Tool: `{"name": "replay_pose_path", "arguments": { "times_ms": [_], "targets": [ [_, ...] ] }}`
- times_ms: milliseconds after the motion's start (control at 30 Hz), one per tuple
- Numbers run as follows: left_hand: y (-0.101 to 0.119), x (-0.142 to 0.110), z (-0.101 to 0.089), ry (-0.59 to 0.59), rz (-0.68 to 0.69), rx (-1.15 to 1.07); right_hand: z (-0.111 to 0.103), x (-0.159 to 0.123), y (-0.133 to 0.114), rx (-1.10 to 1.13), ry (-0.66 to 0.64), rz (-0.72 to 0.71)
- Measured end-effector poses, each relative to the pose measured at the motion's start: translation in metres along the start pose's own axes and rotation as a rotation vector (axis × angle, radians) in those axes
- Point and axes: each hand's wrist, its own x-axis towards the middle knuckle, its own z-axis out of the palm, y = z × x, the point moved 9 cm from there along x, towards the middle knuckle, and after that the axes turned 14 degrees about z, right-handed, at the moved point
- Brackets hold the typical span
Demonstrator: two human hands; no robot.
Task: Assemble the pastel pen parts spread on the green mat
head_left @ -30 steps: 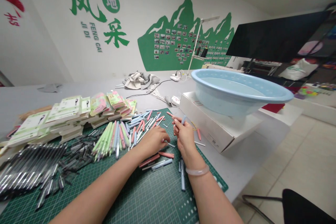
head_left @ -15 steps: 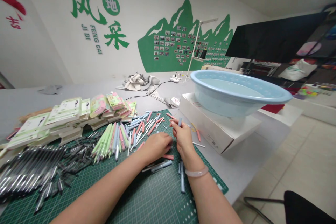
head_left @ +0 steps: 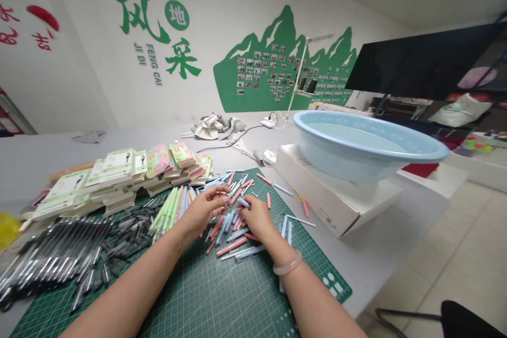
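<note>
My right hand [head_left: 257,217] pinches a short blue pen part [head_left: 244,202] between thumb and fingers, above a heap of pen parts. My left hand [head_left: 204,210] is just left of it, with fingers apart and slightly curled and nothing visible in them. Pink pen barrels [head_left: 232,247], blue pen barrels [head_left: 237,234] and thin white refills lie mixed beneath and around both hands on the green cutting mat [head_left: 190,290]. Beside my left hand fans a bunch of light green pens [head_left: 169,210].
Black pens [head_left: 51,253] lie in a row at the left, with loose black caps [head_left: 138,227] alongside. Behind them are stacked small boxes [head_left: 114,166]. A blue basin [head_left: 340,161] stands on a white box [head_left: 317,190] at the right. A black chair [head_left: 471,317] is at lower right.
Both hands have moved left over the pen heap, and my left hand has lifted and spread its fingers. My right hand still holds a blue pen part. The view has shifted slightly.
</note>
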Motion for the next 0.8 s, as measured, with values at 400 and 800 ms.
{"name": "replay_pose_path", "arguments": {
  "times_ms": [400, 800],
  "targets": [
    [0.023, 0.008, -0.011, 0.189, 0.262, 0.165, 0.013, -0.015, -0.026, 0.176, -0.186, -0.073],
    [0.040, -0.001, 0.003, 0.157, 0.408, 0.521, 0.029, -0.025, -0.033, 0.477, -0.428, 0.034]
  ]
}}
